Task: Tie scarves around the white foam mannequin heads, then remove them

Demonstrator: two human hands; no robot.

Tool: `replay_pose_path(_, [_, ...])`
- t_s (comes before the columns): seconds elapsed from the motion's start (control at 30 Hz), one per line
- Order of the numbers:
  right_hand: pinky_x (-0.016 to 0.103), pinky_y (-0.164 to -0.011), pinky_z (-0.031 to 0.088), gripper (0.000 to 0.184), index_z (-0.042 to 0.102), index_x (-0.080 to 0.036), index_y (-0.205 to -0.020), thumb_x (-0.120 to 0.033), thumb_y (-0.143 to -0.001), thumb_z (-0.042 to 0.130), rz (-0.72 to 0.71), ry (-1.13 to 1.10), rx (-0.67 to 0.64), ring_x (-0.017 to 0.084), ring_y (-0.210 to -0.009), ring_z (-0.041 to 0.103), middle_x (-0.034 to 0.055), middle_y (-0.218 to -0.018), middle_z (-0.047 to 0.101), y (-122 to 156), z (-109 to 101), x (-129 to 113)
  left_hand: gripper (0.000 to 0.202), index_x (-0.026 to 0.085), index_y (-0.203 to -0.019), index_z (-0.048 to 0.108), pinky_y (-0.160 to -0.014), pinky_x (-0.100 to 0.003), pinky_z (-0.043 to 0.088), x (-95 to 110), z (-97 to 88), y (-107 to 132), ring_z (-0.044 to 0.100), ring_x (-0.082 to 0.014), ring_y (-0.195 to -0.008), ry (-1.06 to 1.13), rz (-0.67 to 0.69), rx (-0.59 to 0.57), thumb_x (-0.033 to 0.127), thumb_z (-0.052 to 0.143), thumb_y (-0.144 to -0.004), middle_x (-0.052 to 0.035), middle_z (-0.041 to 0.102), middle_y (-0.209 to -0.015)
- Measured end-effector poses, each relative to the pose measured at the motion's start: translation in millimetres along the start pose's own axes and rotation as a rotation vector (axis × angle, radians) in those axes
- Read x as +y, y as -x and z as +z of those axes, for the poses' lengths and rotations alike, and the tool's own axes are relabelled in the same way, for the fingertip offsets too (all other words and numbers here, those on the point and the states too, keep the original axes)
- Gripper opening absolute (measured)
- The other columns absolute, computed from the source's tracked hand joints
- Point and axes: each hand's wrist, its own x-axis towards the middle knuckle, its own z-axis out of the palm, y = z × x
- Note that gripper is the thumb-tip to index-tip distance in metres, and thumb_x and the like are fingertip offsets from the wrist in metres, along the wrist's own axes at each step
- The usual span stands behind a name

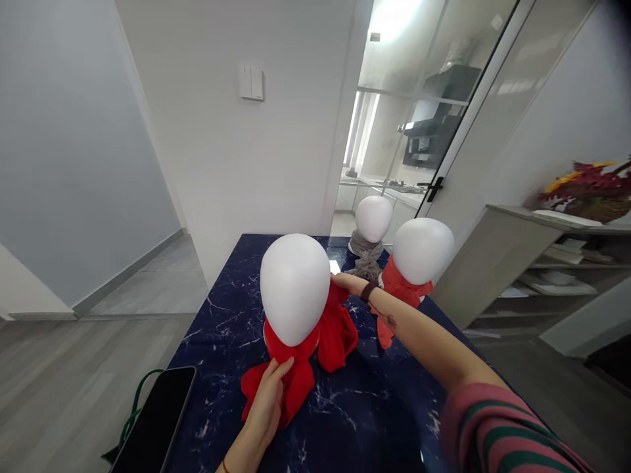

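Observation:
A white mannequin head (296, 286) stands upright on the table with a red scarf (298, 384) wrapped round its neck. At the front, my left hand (266, 397) is closed on the scarf's lower end, with the thumb pointing up towards the neck. My right hand (348, 283) reaches to the far right side of the head and grips the upper part of the scarf's other end, which hangs down in folds. Its fingertips are partly hidden by the head and the cloth.
Behind, on the right, are a mannequin head (422, 251) in a coral scarf (398, 286) and another head (373, 219) in a grey scarf (365, 253). A black phone (156, 420) lies at the left edge of the dark blue marbled table (340, 420). Shelves (552, 276) stand right.

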Motion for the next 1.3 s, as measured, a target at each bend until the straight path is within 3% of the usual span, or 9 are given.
replay_pose_path(0.17, [0.031,-0.071,0.053,0.03,0.065,-0.009,-0.09,-0.038,-0.083,0.061,0.19,-0.142,-0.194,0.017,-0.073,0.066,0.0101,-0.08,0.071,56,-15,35,0.041,0.021,-0.116,0.056,-0.107,-0.035,0.037,-5,-2.0,-8,0.055,-0.0193,-0.118,-0.01,0.012,0.16,0.015,0.066,-0.078,-0.0078,0.064,-0.12])
replay_pose_path(0.27, [0.031,-0.082,0.051,0.031,0.066,-0.008,-0.095,-0.032,-0.076,0.07,0.131,-0.365,-0.403,0.017,-0.083,0.067,0.0108,-0.091,0.071,97,-7,54,0.041,0.02,-0.117,0.053,-0.107,-0.037,0.036,-7,-0.5,-12,0.055,-0.0194,-0.118,0.003,-0.004,0.22,0.015,0.065,-0.078,-0.0099,0.064,-0.12])
replay_pose_path(0.33, [0.031,-0.091,0.046,0.034,0.065,-0.009,-0.1,-0.027,-0.073,0.073,0.011,-0.467,-0.451,0.017,-0.092,0.065,0.0109,-0.099,0.07,118,4,67,0.036,0.018,-0.114,0.054,-0.105,-0.037,0.039,-8,0.9,-12,0.058,-0.0192,-0.115,0.018,0.003,0.208,0.013,0.063,-0.08,-0.0108,0.066,-0.116])
replay_pose_path(0.5, [0.034,-0.103,0.036,0.042,0.056,-0.021,-0.12,-0.029,-0.08,0.067,-0.116,-0.667,-0.389,0.015,-0.111,0.057,0.0054,-0.122,0.061,149,29,85,0.016,0.015,-0.097,0.058,-0.097,-0.037,0.047,-7,-0.6,-15,0.065,-0.0195,-0.101,0.034,0.031,0.12,0.008,0.055,-0.083,-0.0119,0.07,-0.103])
replay_pose_path(0.63, [0.033,-0.099,0.04,0.04,0.06,-0.012,-0.112,-0.043,-0.086,0.058,0.053,-0.926,-0.379,0.017,-0.104,0.062,0.0087,-0.109,0.067,164,51,91,0.014,0.015,-0.093,0.058,-0.092,-0.036,0.051,-9,-3.3,-17,0.067,-0.0198,-0.095,0.041,0.028,0.08,0.007,0.053,-0.083,-0.0112,0.07,-0.099])
replay_pose_path(0.77, [0.033,-0.097,0.042,0.042,0.064,-0.012,-0.104,-0.047,-0.081,0.062,0.07,-1.115,-0.324,0.018,-0.097,0.065,0.0074,-0.097,0.071,178,86,111,0.014,0.015,-0.094,0.058,-0.088,-0.039,0.053,-8,0.1,-15,0.068,-0.0212,-0.091,0.046,0.025,0.076,0.008,0.053,-0.083,-0.0106,0.071,-0.096])
replay_pose_path(0.93, [0.035,-0.103,0.036,0.05,0.064,-0.017,-0.108,-0.033,-0.064,0.08,-0.216,-1.107,-0.252,0.02,-0.111,0.058,0.008,-0.117,0.065,194,122,129,0.013,0.015,-0.092,0.059,-0.088,-0.038,0.052,-7,3.5,-9,0.068,-0.021,-0.091,0.045,-0.002,0.022,0.01,0.055,-0.081,-0.0105,0.071,-0.098])
replay_pose_path(1.1, [0.038,-0.105,0.035,0.055,0.062,-0.015,-0.113,-0.055,-0.076,0.063,-0.148,-1.282,-0.292,0.02,-0.117,0.054,0.0088,-0.118,0.065,211,134,116,0.011,0.016,-0.09,0.06,-0.087,-0.039,0.053,-9,0.3,-11,0.069,-0.0206,-0.086,0.053,-0.013,0.043,0.011,0.055,-0.082,-0.0097,0.071,-0.095])
replay_pose_path(1.3, [0.027,-0.105,0.034,0.05,0.064,-0.014,-0.109,-0.05,-0.074,0.068,-0.052,-1.387,-0.347,0.014,-0.106,0.06,0.0041,-0.11,0.069,219,140,129,0.012,0.016,-0.088,0.059,-0.087,-0.037,0.053,-8,1.7,-12,0.069,-0.019,-0.087,0.065,0.006,0.052,0.008,0.051,-0.083,-0.0091,0.071,-0.094])
